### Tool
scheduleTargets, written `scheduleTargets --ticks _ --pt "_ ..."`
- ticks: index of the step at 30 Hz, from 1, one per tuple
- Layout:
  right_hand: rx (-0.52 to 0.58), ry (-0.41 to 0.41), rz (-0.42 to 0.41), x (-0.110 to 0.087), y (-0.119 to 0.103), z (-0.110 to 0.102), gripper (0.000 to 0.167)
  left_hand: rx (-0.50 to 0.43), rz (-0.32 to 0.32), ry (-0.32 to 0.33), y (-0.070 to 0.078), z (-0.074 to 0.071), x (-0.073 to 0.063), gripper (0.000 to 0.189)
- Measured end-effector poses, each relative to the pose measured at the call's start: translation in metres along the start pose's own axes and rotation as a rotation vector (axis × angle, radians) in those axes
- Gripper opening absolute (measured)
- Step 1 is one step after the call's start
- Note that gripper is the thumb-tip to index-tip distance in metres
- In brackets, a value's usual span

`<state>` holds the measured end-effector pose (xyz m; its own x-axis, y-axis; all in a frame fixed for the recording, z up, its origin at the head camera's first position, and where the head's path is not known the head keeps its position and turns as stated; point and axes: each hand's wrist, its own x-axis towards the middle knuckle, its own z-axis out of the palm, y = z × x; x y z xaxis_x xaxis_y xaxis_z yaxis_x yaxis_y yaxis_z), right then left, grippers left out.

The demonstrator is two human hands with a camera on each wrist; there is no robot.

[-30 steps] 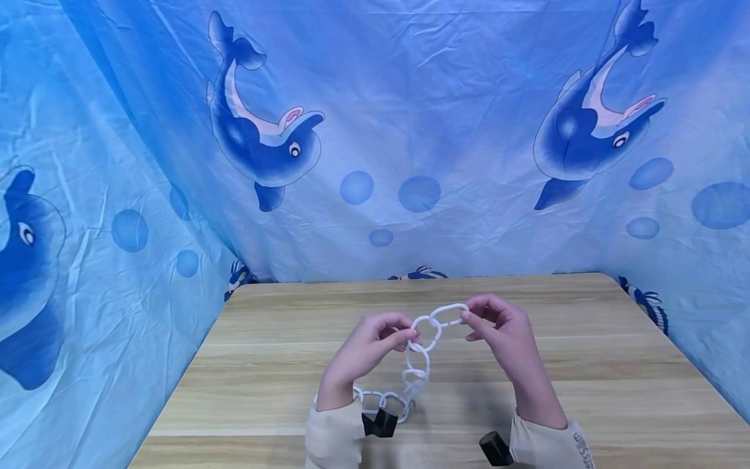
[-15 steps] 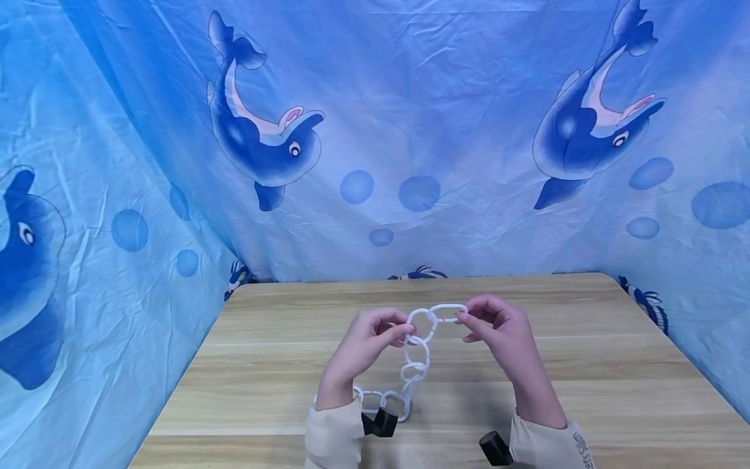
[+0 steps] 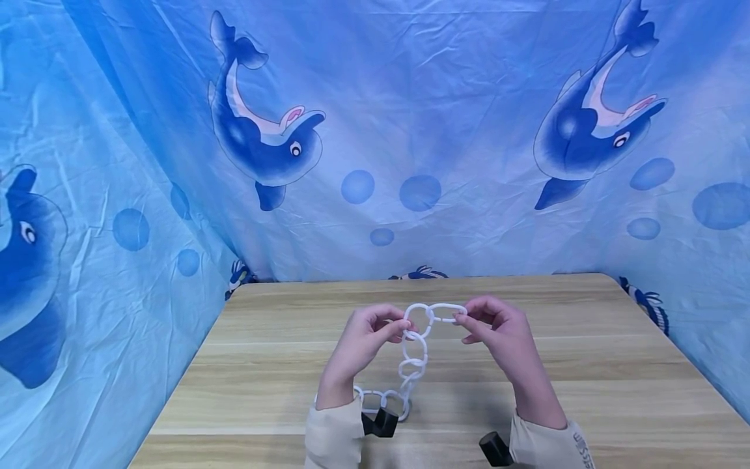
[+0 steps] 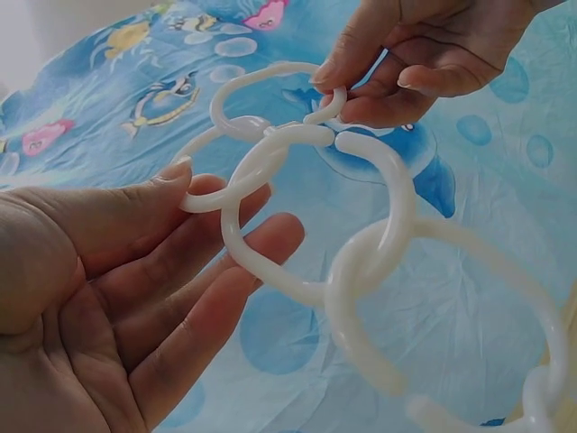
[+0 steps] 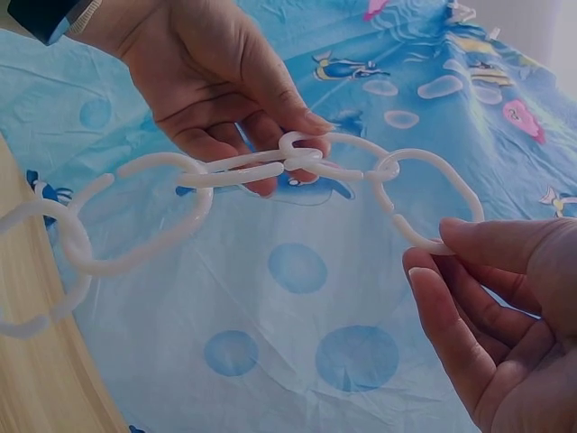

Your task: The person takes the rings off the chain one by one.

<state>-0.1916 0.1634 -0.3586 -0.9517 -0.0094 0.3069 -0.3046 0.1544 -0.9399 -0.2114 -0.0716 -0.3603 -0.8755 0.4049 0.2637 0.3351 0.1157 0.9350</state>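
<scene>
A chain of white plastic links hangs between my hands, its lower part lying on the table. Thumb and fingers of my left hand pinch the second link from the upper end. My right hand pinches the end link, which lies almost level. In the left wrist view, small gaps show in several links, one beside the large middle link. The right wrist view shows my right thumb and a finger on the rim of the end link. My left forearm hides part of the lower chain.
A light wooden table lies under both hands. Blue cloth with printed dolphins and bubbles hangs behind it and at both sides. Black camera mounts sit at both wrists, over beige sleeves.
My left hand has shifted slightly up and to the left, drawing the second link with it. The end link has turned closer to level. Both hands keep their hold.
</scene>
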Motion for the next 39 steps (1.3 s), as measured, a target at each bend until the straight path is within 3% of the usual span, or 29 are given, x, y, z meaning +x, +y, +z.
scheduleTargets --ticks 11,39 --pt "0.004 -0.011 0.010 0.0003 -0.0003 0.0006 0.020 -0.035 -0.005 0.045 0.0027 0.0020 0.0014 0.019" --pt "-0.009 -0.086 -0.075 0.0004 0.0039 0.0079 0.017 -0.026 -0.026 0.073 -0.0003 0.0034 0.0040 0.018"
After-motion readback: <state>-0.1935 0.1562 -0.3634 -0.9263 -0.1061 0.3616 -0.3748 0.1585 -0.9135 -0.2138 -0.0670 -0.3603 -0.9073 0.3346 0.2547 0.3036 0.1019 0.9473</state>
